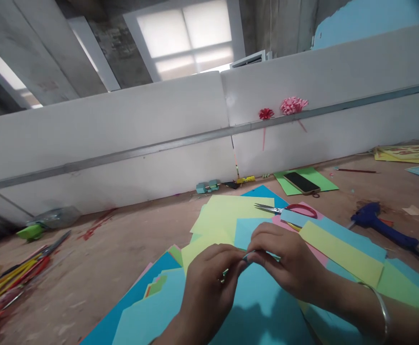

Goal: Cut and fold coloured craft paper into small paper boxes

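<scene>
My left hand (214,275) and my right hand (284,256) meet above the sheets, fingertips pinched together. Between them is a small paper piece (245,257), bluish-green at the bits that show; the fingers hide most of it. Beneath both hands lies a large light blue sheet (263,306), with their shadow on it. Just beyond the right hand, red-handled scissors (304,209) rest on the stacked paper, blades pointing left. A yellow-green paper strip (342,251) lies near the right wrist, which wears a silver bangle (382,306).
A blue glue gun (385,225) lies at the right. Behind the paper, a phone (301,183) rests on a green sheet (326,181). More scissors and tools (33,268) lie at the left. A white partition (141,167) bounds the table's back, bearing pink paper flowers (293,105).
</scene>
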Motion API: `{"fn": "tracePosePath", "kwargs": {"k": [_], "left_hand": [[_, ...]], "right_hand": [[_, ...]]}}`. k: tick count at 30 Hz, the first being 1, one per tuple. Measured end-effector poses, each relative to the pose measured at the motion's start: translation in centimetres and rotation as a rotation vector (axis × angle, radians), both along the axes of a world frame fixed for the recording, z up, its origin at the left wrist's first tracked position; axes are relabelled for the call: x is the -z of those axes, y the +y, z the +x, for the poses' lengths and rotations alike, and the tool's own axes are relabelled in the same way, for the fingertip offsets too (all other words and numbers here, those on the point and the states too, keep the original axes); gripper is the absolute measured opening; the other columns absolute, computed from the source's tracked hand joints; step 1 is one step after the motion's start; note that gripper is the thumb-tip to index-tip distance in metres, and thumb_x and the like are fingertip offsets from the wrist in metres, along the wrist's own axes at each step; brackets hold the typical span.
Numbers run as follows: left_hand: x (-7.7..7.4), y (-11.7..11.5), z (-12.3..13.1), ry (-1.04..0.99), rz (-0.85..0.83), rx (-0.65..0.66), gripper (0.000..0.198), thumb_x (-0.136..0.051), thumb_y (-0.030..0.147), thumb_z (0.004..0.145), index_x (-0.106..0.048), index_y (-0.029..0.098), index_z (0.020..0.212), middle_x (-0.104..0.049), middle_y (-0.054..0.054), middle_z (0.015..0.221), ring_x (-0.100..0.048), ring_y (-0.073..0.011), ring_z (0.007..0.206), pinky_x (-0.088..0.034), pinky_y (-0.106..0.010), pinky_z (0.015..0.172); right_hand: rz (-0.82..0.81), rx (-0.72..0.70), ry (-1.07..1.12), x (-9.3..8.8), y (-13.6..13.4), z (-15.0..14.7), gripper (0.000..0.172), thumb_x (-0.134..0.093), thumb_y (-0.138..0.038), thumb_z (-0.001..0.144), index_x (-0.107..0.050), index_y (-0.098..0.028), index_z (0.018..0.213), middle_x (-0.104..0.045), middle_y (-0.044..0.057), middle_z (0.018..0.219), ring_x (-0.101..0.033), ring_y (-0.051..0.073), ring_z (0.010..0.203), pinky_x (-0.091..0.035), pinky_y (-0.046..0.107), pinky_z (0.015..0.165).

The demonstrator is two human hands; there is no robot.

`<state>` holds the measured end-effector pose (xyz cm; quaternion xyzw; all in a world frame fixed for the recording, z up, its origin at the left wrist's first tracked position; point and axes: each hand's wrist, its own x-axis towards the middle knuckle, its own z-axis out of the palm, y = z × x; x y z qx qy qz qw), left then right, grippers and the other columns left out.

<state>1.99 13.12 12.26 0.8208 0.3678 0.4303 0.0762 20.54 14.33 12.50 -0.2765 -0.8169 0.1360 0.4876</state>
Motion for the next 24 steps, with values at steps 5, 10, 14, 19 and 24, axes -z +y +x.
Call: {"fn": "tracePosePath", "kwargs": {"k": [5,10,14,19,24], "left_hand": [[-0.4,0.6,-0.7,0.051,-0.101,-0.036,0.011,-0.066,0.014,0.082,-0.073,0.021,0.081,-0.069,-0.001,0.072,-0.063,-0.0124,0.062,-0.046,-0.019,0.051],[-0.9,1.4,-1.8,0.168,0.003,-0.084,0.010,-0.064,0.014,0.083,-0.072,0.019,0.080,-0.065,-0.001,0.068,-0.058,-0.0111,0.058,-0.043,-0.021,0.051],[-1.0,1.5,-2.8,0.423,0.306,-0.114,0.021,-0.053,0.013,0.091,-0.070,0.019,0.081,-0.064,-0.002,0.068,-0.055,-0.0133,0.061,-0.040,-0.025,0.054],[1.7,-1.0,-4.1,0.641,0.384,-0.088,0.024,-0.045,0.010,0.094,-0.067,0.017,0.084,-0.062,-0.001,0.068,-0.050,-0.0141,0.062,-0.035,-0.027,0.056],[6.1,-4.3,-4.8,0.648,0.254,-0.038,0.026,-0.046,0.011,0.094,-0.062,0.015,0.074,-0.055,-0.002,0.064,-0.045,-0.0163,0.058,-0.031,-0.031,0.052]], "right_hand": [[-0.098,-0.007,0.142,-0.2,0.4,0.4,0.012,-0.062,-0.011,0.084,-0.068,-0.017,0.075,-0.063,0.001,0.071,-0.059,0.013,0.067,-0.048,0.023,0.059],[-0.171,-0.047,0.066,0.2,1.6,0.7,0.011,-0.063,-0.012,0.086,-0.071,-0.018,0.083,-0.067,0.002,0.076,-0.062,0.012,0.070,-0.050,0.023,0.062],[0.287,0.131,-0.208,1.6,1.7,0.3,0.019,-0.055,-0.008,0.090,-0.070,-0.016,0.082,-0.066,0.005,0.074,-0.055,0.016,0.070,-0.042,0.029,0.061],[0.446,0.194,-0.483,4.4,0.5,-1.3,0.030,-0.054,-0.003,0.087,-0.060,-0.016,0.061,-0.058,0.006,0.067,-0.046,0.018,0.069,-0.033,0.032,0.060],[0.325,-0.048,-0.712,7.2,-0.3,-2.1,0.031,-0.059,-0.005,0.084,-0.055,-0.017,0.057,-0.052,0.003,0.060,-0.041,0.016,0.062,-0.024,0.031,0.054]]}}
